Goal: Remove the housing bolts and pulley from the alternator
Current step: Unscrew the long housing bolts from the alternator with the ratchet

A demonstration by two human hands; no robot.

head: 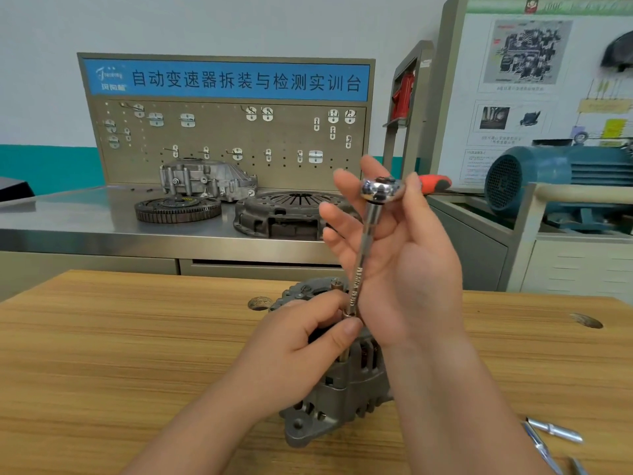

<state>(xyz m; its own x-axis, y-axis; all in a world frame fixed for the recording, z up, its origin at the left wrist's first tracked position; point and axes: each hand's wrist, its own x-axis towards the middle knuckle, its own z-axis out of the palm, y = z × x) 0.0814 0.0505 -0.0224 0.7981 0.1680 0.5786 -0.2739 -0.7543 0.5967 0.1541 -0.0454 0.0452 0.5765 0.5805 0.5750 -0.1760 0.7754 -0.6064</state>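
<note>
**Bar upright over the alternator, left grip at its foot**

The grey cast-metal alternator (342, 399) is lying on the light wooden bench (137, 354), close in front of the person. The left hand (301, 341) is pinching the foot of the long chrome extension bar (359, 269) right at the housing — whatever bolt sits under it is hidden. The bar's long axis is running almost upright, leaning slightly right, up to the round chrome ratchet head (379, 189). The right hand (404, 255) is standing beside it, fingers spread and nearly straight, touching the head but not wrapping it. The red ratchet handle (434, 183) is pointing off right — nearest that hand, which probably needs to close on it.
</note>
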